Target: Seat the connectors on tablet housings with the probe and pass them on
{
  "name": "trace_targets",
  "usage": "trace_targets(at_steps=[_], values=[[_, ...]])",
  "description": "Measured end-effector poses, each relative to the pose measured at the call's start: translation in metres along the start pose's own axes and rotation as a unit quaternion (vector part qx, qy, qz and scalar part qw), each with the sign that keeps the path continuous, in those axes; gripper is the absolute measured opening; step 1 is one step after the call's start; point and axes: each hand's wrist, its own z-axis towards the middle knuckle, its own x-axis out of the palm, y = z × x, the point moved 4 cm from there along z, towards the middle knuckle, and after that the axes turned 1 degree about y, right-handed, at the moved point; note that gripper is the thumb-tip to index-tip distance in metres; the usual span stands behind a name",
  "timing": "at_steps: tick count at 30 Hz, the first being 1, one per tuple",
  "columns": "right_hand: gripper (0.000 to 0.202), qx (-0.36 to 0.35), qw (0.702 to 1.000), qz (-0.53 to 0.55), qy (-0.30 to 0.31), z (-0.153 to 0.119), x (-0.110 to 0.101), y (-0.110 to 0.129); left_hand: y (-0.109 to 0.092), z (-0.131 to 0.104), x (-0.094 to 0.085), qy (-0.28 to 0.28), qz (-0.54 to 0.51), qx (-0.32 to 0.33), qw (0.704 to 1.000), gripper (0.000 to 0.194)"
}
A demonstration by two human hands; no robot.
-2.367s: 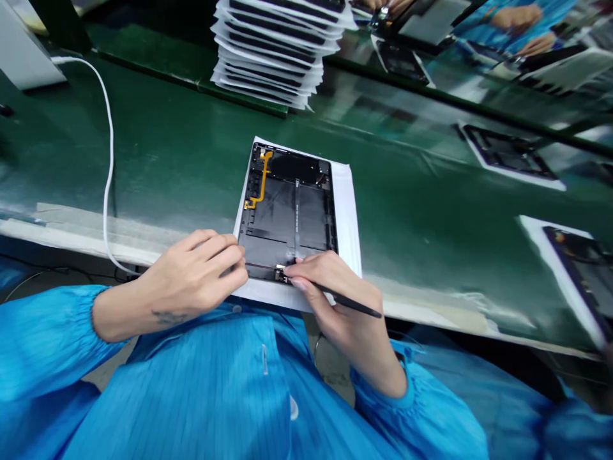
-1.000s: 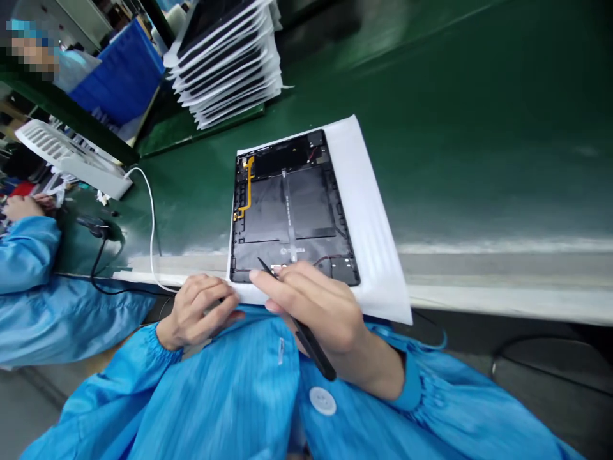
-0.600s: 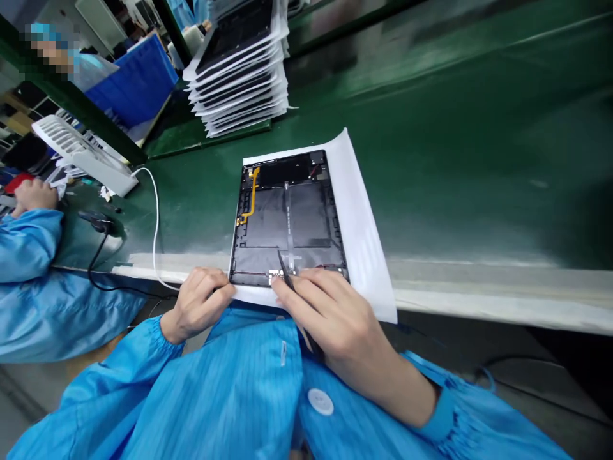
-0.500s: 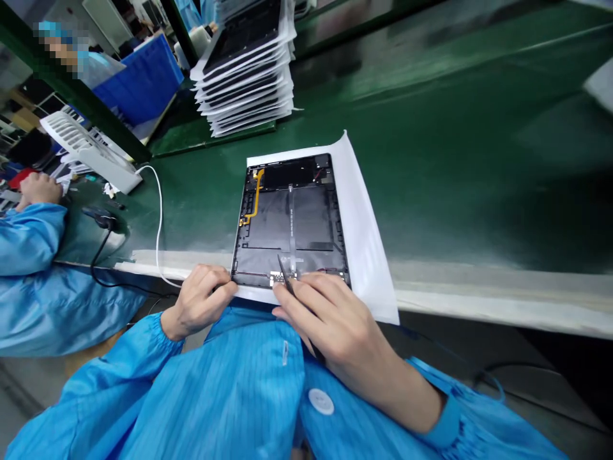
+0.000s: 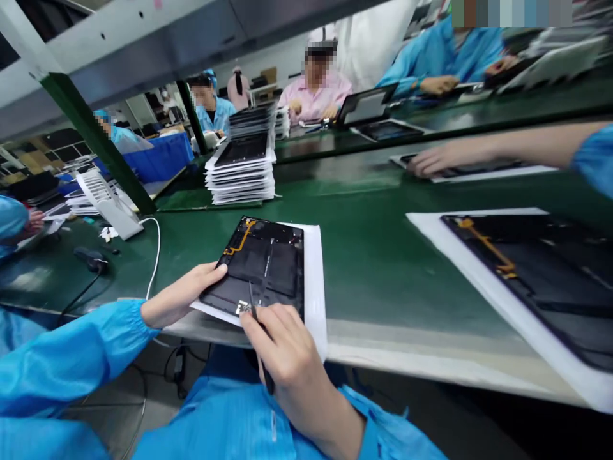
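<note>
While an open tablet shell [image 5: 253, 263] is shown left of the frame's centre, its long axis is judged to be directed from the lower toward the upper part of the frame. Along its upper left side an orange ribbon [image 5: 245, 238] is fixed; at its near edge a small pale part [image 5: 243, 306] is seen. The left edge is clasped by the left hand [image 5: 194, 287], thumb laid over the face, the remaining fingers hidden. By the right hand [image 5: 287, 348], apart from the left, a dark slim tool [image 5: 269, 381] is held, tip pointed up the frame; whether the pale part is touched cannot be told. The shell is thus placed beyond the right hand and rightward of the left; to the pale part, the right hand is nearer. Beneath, a white sheet [image 5: 314, 281] is spread on a green bench [image 5: 364, 275]; whether the shell is raised from it cannot be told. Farther out, a stack of sheeted panels [image 5: 240, 182] is placed at the upper centre-left, and a second shell [image 5: 555, 300] at the right edge.
</note>
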Motion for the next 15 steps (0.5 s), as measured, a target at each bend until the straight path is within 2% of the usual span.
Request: trace_targets(at_steps=[3,7,9,10,12,15], values=[[0.03,0.02,0.999,0.023,-0.016,-0.002,0.004,-0.006,-0.014,0.029,-0.023,-0.035,0.033,0.048,0.998,0.049],[0.028,0.039,0.997,0.061,-0.025,-0.002,0.005,-0.017,-0.049,0.083,-0.086,-0.061,0.071,0.13,0.987,0.031],[0.027,0.056,0.995,0.075,-0.012,-0.001,0.007,-0.022,-0.07,0.115,-0.117,-0.05,0.124,0.179,0.975,0.021],[0.026,0.065,0.995,0.081,-0.007,-0.001,0.008,-0.024,-0.078,0.132,-0.133,-0.063,0.13,0.184,0.972,0.013],[0.025,0.078,0.993,0.094,-0.002,-0.002,0.01,-0.027,-0.083,0.167,-0.163,-0.138,0.037,0.147,0.979,0.006],[0.029,0.081,0.991,0.109,-0.009,-0.007,0.01,-0.031,-0.074,0.214,-0.188,-0.221,-0.047,0.118,0.967,0.005]])
